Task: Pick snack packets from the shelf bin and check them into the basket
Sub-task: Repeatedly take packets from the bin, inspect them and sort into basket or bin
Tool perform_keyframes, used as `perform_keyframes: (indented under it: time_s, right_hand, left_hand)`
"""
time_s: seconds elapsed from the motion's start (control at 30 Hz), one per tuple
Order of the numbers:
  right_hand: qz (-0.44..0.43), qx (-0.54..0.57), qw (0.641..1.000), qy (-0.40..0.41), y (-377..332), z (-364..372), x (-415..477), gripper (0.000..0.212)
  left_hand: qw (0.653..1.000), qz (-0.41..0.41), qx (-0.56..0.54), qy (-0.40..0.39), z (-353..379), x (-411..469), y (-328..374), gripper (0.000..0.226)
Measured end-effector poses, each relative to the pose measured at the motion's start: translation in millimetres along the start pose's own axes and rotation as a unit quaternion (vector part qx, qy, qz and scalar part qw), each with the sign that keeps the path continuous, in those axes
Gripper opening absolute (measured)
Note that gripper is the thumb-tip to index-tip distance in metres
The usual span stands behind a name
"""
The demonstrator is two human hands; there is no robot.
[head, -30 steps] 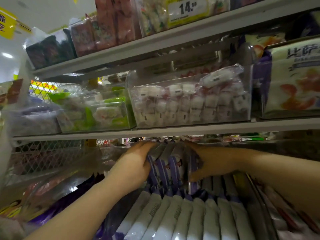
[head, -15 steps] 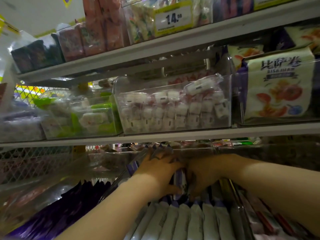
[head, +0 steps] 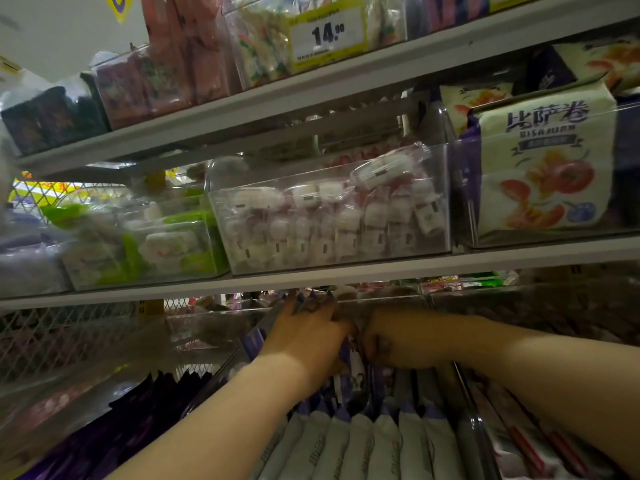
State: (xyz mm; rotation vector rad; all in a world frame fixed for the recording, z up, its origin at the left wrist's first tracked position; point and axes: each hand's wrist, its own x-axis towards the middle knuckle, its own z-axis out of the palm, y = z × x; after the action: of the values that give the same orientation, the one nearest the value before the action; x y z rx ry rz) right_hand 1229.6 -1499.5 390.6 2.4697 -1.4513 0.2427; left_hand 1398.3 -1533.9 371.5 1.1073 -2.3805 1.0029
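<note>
Now left hand (head: pixel 306 339) and right hand (head: pixel 398 342) have met, both gripping purple packets (head: pixel 351 367).

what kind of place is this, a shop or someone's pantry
Most likely a shop's snack aisle: a yellow price tag reading 14 sits on the upper shelf, clear bins of wrapped snacks line the shelves, and the left hand and right hand grip packets below.

White-and-purple snack packets (head: pixel 360 445), yellow price tag (head: pixel 327 34), green-wrapped packs (head: pixel 166 244)
</note>
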Motion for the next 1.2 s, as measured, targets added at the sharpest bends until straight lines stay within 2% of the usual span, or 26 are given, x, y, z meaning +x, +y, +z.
perform_keyframes:
  time_s: [0.23,0.37,0.43,0.57,0.63,0.73,0.87,0.93,1.0,1.07,1.1,1.2]
  right_hand:
    - [0.061,-0.013,0.994,0.093,8.3,-0.1,2.6,0.014]
    - [0.112,0.015,0.97,0.214,13.6,-2.6,-0.8,0.012]
    - [0.134,0.025,0.96,0.246,13.3,1.5,-6.3,0.011]
    - [0.114,0.094,0.944,0.296,-0.2,9.0,-23.2,0.013]
    - [0.139,0.143,0.937,0.285,-10.0,6.9,-31.6,0.011]
    - [0.19,0.177,0.929,0.263,-25.2,6.2,-47.2,0.005]
    - [0.167,0.166,0.908,0.347,-51.0,2.4,-75.7,0.017]
    - [0.152,0.207,0.888,0.382,-68.9,-2.2,-90.6,0.017]
    - [0.119,0.257,0.867,0.409,-91.0,-6.2,-102.2,0.018]
    - [0.079,0.278,0.85,0.441,-116.5,-9.3,-112.3,0.019]
    - [0.054,0.288,0.841,0.455,-130.7,-10.2,-115.8,0.02]
    - [-0.026,0.356,0.821,0.445,-175.8,-2.5,-121.6,0.023]
  left_hand:
    - [1.0,-0.006,-0.008,-0.017,0.2,-2.7,-1.5,0.055]
    - [1.0,0.0,0.0,-0.031,1.4,-4.0,-2.2,0.057]
    - [0.999,0.0,0.005,-0.04,1.3,-4.3,-2.2,0.057]
    - [0.998,0.0,0.013,-0.057,-5.9,-10.6,1.6,0.058]
    - [0.999,0.001,0.003,-0.037,-10.0,-20.9,3.4,0.057]
    - [0.999,0.019,-0.02,0.042,-20.9,-44.0,6.5,0.048]
    - [0.994,0.001,-0.071,0.084,-44.0,-74.9,12.7,0.037]
    - [0.983,-0.033,-0.159,0.089,-55.2,-92.3,16.1,0.029]
    - [0.95,-0.094,-0.29,0.074,-63.0,-109.9,17.6,0.02]
    - [0.887,-0.164,-0.427,0.061,-70.5,-126.5,19.6,0.031]
    - [0.831,-0.202,-0.514,0.064,-74.9,-135.0,20.7,0.038]
    - [0.58,-0.298,-0.758,0.032,-86.5,-168.2,19.3,0.054]
